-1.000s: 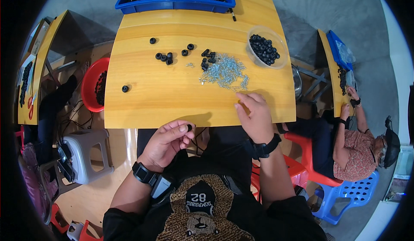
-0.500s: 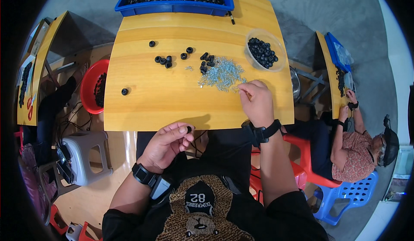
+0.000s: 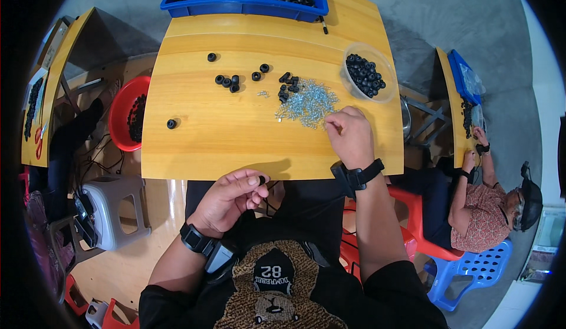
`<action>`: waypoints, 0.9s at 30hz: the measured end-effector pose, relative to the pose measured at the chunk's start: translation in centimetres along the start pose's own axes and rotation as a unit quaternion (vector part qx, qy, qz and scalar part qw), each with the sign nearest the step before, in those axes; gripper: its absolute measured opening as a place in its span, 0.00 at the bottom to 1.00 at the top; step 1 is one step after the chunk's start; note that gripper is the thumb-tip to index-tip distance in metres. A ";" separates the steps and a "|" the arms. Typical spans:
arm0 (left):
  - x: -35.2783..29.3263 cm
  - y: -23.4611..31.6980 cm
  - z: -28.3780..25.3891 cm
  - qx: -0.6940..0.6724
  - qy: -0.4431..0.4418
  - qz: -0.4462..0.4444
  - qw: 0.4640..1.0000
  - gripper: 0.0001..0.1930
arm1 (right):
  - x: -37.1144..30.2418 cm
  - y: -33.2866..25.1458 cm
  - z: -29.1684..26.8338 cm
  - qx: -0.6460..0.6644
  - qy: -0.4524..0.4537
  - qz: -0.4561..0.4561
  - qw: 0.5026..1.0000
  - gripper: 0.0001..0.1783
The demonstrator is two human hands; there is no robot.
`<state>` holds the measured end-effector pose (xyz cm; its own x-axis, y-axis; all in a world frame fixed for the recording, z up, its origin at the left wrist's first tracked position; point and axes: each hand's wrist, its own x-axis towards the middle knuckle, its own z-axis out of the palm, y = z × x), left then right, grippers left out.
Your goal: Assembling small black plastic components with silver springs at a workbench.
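Note:
My left hand is just off the table's near edge, palm turned up. Between its thumb and fingertips it pinches a small round black part. My right hand rests at the near right rim of a heap of small silvery screw-like pieces. Its thumb and forefinger are pressed together, and whatever they hold is too small to make out. Small black pieces lie against the heap's left side. Further left on the wood, several round black parts with holes are scattered, one alone nearer me.
A blue tray full of black parts stands at the table's far edge. At the right is a clear plastic bowl of black parts. Left of the table sits a red basin. A co-worker sits at another table on the right.
The view has shifted slightly. My right hand has moved a little left along the rim of the silvery heap. The left hand keeps hold of the black part.

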<state>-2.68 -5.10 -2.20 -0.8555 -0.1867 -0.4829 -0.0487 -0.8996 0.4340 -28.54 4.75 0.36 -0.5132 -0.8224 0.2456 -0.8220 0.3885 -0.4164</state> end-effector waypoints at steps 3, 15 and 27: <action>-0.1 0.0 0.0 -0.003 0.001 0.000 1.000 0.12 | 0.1 0.0 0.0 0.006 -0.003 -0.001 1.000 0.02; -0.2 -0.4 -0.1 -0.021 -0.011 0.014 1.000 0.11 | -0.9 -0.2 -1.4 0.098 0.034 0.013 0.994 0.05; -0.9 -1.5 0.8 -0.070 -0.063 0.027 0.995 0.12 | -6.5 -6.4 -3.3 0.282 -0.029 0.033 0.958 0.05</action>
<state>-2.24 -3.27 -1.76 -0.9136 -0.1923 -0.3582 0.0630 -0.9374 0.3424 -20.76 8.96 4.34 -0.5314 -0.8318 0.1604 -0.5154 0.1672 -0.8405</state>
